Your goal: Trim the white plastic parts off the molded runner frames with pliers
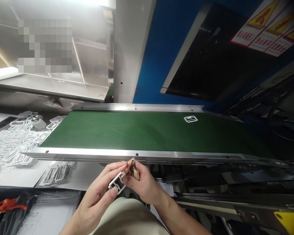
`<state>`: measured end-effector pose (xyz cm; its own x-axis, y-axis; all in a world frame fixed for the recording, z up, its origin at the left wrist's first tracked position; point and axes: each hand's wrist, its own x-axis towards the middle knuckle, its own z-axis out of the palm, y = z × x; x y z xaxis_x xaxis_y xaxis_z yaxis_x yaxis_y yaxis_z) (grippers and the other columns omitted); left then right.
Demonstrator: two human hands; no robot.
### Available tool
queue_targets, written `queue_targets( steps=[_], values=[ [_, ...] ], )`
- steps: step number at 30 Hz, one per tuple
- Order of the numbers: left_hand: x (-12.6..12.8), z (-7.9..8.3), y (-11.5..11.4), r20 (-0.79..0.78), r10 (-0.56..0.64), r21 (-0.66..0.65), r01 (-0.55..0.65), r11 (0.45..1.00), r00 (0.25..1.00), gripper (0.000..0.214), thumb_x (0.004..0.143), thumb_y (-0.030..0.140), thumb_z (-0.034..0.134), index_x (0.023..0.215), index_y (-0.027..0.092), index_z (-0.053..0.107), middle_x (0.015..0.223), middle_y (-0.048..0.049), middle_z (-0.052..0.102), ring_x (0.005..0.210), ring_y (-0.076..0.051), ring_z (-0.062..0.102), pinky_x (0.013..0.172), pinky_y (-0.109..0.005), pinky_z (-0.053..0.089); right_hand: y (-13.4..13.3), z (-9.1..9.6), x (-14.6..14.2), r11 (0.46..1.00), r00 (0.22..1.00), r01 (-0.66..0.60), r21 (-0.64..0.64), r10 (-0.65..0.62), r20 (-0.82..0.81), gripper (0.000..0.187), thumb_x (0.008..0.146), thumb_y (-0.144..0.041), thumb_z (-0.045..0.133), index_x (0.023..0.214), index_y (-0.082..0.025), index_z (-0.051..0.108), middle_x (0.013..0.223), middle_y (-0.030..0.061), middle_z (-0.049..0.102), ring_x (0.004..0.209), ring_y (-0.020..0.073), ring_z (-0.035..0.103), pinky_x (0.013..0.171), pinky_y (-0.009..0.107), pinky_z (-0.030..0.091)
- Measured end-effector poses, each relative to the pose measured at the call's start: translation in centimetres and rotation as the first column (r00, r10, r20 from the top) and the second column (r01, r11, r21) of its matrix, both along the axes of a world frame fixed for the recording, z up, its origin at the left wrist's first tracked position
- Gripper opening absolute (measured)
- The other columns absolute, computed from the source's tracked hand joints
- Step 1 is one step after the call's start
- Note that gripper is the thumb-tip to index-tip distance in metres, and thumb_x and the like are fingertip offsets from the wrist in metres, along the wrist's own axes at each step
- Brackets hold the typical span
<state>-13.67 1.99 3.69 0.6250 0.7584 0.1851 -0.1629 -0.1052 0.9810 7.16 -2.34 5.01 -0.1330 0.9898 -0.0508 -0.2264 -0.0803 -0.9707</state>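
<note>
Surface, head view: green conveyor belt [112,130], loose white frame [191,121] on it at three o'clock.
Room: blue machine [176,26] at one o'clock, frame pile [17,143] at nine.
Writing: warning label [264,29] at two, characters too blurred for us.
Left grip: our left hand [98,191] at seven pinches a white plastic frame [116,180].
Right grip: our right hand [145,184] beside it clasps a tan-handled plier-like tool [136,174].

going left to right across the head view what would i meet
Orange-handled tool → white bottle with a metal top → left hand → the white frame it holds → right hand, gripping a cream-handled tool → lone frame on the green belt → warning labels
</note>
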Motion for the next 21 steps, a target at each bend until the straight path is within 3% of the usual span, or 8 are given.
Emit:
queue_targets(
  steps=[3, 5, 8, 11, 14, 18, 21],
  values=[
    [0.3, -0.7, 0.2, -0.011, 0.226, -0.183, -0.225, 0.957, 0.974, 0.029, 0.106, 0.042, 0.071, 0.130, 0.031, 0.084, 0.118, -0.0072, 0.074, 0.105, -0.018, 0.070, 0.091, -0.020, 0.062, -0.1, 0.0, 0.0, 1.000, 1.000, 0.014, -0.013, -0.014, 0.019, 0.045, 0.095, -0.060, 0.085, 0.103, -0.022, 0.063, 0.089, -0.0014, 0.057, 0.078, 0.0150, 0.047, 0.075, 0.030, 0.041],
    [0.7, -1.0, 0.3, 0.036, 0.372, -0.446, -0.318, 0.837, 0.928, 0.029, 0.099, 0.044, 0.082, 0.122, 0.028, 0.083, 0.105, -0.0035, 0.073, 0.087, -0.013, 0.067, 0.077, -0.016, 0.061, -0.3, 0.0, 0.1, 1.000, 1.000, 0.026, -0.004, -0.026, 0.012, 0.044, 0.096, -0.061, 0.084, 0.108, -0.022, 0.066, 0.091, -0.0001, 0.060, 0.079, 0.0158, 0.049, 0.075, 0.031, 0.042],
    [1.2, -1.0, 0.4, 0.092, 0.456, -0.743, -0.244, 0.623, 0.885, 0.036, 0.086, 0.042, 0.096, 0.112, 0.025, 0.079, 0.098, 0.0000, 0.072, 0.077, -0.009, 0.067, 0.070, -0.015, 0.062, -0.8, 0.3, 0.1, 0.997, 0.999, 0.026, 0.066, -0.029, 0.040, 0.045, 0.095, -0.058, 0.085, 0.119, -0.023, 0.071, 0.101, 0.0032, 0.065, 0.091, 0.0192, 0.057, 0.085, 0.034, 0.047],
    [1.7, -1.2, -0.1, 0.110, 0.369, -0.827, -0.121, 0.549, 0.923, 0.033, 0.085, 0.036, 0.098, 0.103, 0.022, 0.075, 0.093, 0.0008, 0.072, 0.074, -0.006, 0.067, 0.070, -0.012, 0.062, -1.3, 1.0, -0.3, 0.976, 0.971, 0.078, 0.202, -0.120, 0.206, 0.036, 0.097, -0.050, 0.085, 0.121, -0.025, 0.074, 0.106, 0.0037, 0.072, 0.098, 0.0209, 0.063, 0.095, 0.036, 0.050],
    [1.4, -1.8, -0.8, 0.126, 0.240, -0.823, -0.034, 0.567, 0.963, 0.023, 0.093, 0.038, 0.090, 0.100, 0.023, 0.073, 0.101, -0.0018, 0.075, 0.088, -0.011, 0.072, 0.081, -0.018, 0.065, -1.5, 1.9, -0.5, 0.964, 0.942, 0.110, 0.244, -0.180, 0.285, 0.026, 0.102, -0.046, 0.080, 0.117, -0.025, 0.075, 0.102, 0.0019, 0.074, 0.092, 0.0187, 0.066, 0.086, 0.033, 0.053],
    [-1.1, -1.9, -0.5, 0.146, -0.061, -0.681, 0.144, 0.718, 0.987, 0.029, 0.096, 0.049, 0.081, 0.102, 0.022, 0.076, 0.112, -0.0086, 0.080, 0.116, -0.027, 0.074, 0.109, -0.042, 0.062, -1.4, 3.2, 0.3, 0.954, 0.907, 0.021, 0.299, -0.144, 0.396, 0.010, 0.108, -0.032, 0.072, 0.114, -0.025, 0.075, 0.101, 0.0026, 0.076, 0.088, 0.0171, 0.069, 0.083, 0.031, 0.055],
    [-2.9, -0.3, 0.2, 0.205, -0.294, -0.631, 0.356, 0.689, 0.934, 0.053, 0.097, 0.070, 0.068, 0.117, 0.021, 0.074, 0.122, -0.0134, 0.082, 0.119, -0.037, 0.077, 0.115, -0.057, 0.056, -1.0, 3.5, 1.1, 0.875, 0.880, -0.097, 0.475, -0.148, 0.452, 0.006, 0.108, -0.023, 0.069, 0.112, -0.023, 0.073, 0.100, 0.0042, 0.077, 0.088, 0.0171, 0.071, 0.083, 0.032, 0.057]
  ],
)
